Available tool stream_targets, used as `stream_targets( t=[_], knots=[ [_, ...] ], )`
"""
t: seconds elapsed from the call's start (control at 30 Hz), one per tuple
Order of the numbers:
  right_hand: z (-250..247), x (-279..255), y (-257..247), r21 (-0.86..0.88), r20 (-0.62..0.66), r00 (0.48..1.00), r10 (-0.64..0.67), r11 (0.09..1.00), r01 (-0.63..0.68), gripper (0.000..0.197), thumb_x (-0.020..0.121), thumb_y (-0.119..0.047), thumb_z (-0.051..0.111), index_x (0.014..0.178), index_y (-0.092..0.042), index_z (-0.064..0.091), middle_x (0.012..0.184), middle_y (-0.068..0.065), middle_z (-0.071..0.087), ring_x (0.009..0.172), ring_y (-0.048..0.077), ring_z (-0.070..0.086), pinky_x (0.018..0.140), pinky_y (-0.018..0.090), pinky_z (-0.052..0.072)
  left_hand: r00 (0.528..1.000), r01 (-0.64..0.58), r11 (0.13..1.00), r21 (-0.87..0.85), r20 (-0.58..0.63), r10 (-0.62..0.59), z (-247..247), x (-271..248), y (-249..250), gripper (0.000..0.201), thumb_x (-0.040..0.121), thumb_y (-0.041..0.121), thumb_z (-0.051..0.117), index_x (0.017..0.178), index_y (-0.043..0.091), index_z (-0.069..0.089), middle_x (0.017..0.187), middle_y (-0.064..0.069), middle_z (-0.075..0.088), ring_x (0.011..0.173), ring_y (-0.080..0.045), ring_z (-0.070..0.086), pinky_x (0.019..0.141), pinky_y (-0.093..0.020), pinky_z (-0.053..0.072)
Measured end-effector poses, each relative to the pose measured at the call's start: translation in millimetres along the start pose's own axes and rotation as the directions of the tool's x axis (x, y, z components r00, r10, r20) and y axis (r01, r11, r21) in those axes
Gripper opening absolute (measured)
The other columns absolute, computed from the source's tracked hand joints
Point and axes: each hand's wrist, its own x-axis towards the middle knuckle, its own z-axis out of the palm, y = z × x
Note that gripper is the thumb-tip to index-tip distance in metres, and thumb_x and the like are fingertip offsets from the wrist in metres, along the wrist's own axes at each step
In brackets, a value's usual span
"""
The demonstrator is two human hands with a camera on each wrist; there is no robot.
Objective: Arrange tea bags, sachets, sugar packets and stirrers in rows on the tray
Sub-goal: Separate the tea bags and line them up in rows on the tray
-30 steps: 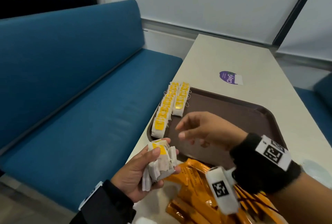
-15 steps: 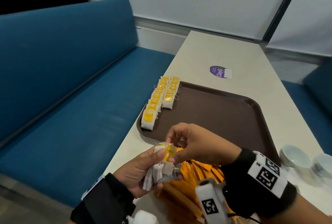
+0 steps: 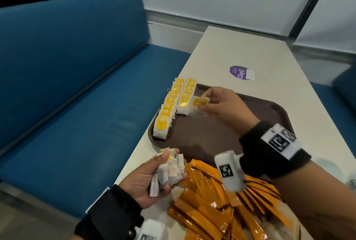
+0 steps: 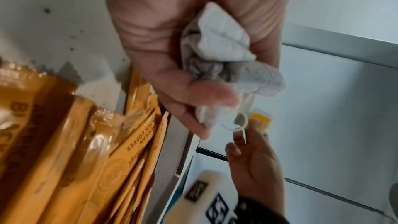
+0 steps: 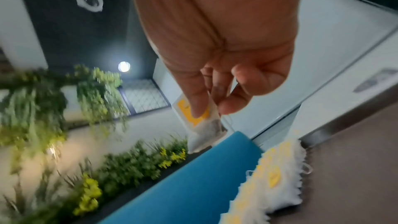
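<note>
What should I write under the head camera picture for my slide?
Right hand carries one tea bag toward rows on the tray.

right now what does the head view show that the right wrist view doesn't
Only the head view shows the left hand gripping a bunch of tea bags, the orange coffee sachets and the purple sticker. Only the right wrist view shows wall plants and a ceiling light. Both show the right hand pinching a yellow-tagged tea bag, the tea bag rows on the brown tray and the blue bench.
</note>
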Motion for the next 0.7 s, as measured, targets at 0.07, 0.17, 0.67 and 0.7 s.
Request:
stream_targets(
  t=[0.07, 0.17, 0.67, 0.7],
  knots=[
    [4, 28, 10, -0.193, -0.024, 1.000, 0.021, 0.981, -0.025, 0.010, 0.083, -0.002, 0.066, 0.087, -0.008, 0.059, 0.086, 0.013, 0.066, 0.067, 0.014, 0.059, 0.064, 0.027, 0.050, 1.000, -0.002, 1.000, 0.002, -0.018, 0.002, -3, 0, 3, 0.080, 0.022, 0.022, 0.097, 0.097, 0.015, 0.072, 0.096, -0.014, 0.067, 0.071, -0.032, 0.068, 0.032, -0.021, 0.045],
    [19, 66, 27, -0.392, 0.013, 0.984, 0.179, 0.906, -0.159, 0.012, 0.083, -0.004, 0.065, 0.081, -0.012, 0.057, 0.089, 0.011, 0.063, 0.069, 0.016, 0.057, 0.048, 0.019, 0.042, 0.999, -0.003, 1.000, -0.006, -0.040, 0.003, -8, 1, 9, 0.083, 0.023, 0.022, 0.097, 0.101, 0.015, 0.069, 0.096, -0.015, 0.068, 0.071, -0.033, 0.068, 0.031, -0.022, 0.045],
    [58, 117, 38, -0.363, -0.027, 0.851, 0.525, 0.788, -0.497, 0.019, 0.089, -0.013, 0.065, 0.077, -0.004, 0.054, 0.062, 0.008, 0.063, 0.051, 0.018, 0.061, 0.037, 0.018, 0.043, 0.999, -0.032, 0.998, 0.054, -0.039, 0.034, -23, -12, 32, 0.090, 0.028, 0.020, 0.096, 0.111, 0.013, 0.063, 0.108, -0.016, 0.069, 0.077, -0.035, 0.070, 0.035, -0.022, 0.047],
    [56, 115, 37, -0.397, -0.042, 0.867, 0.497, 0.788, -0.471, 0.020, 0.086, -0.013, 0.068, 0.075, -0.005, 0.053, 0.066, 0.008, 0.060, 0.057, 0.020, 0.059, 0.040, 0.020, 0.043, 0.999, -0.027, 0.998, 0.061, -0.035, 0.029, -23, -13, 34, 0.085, 0.031, 0.019, 0.096, 0.109, 0.013, 0.065, 0.109, -0.016, 0.069, 0.078, -0.036, 0.070, 0.036, -0.022, 0.047]
  ],
)
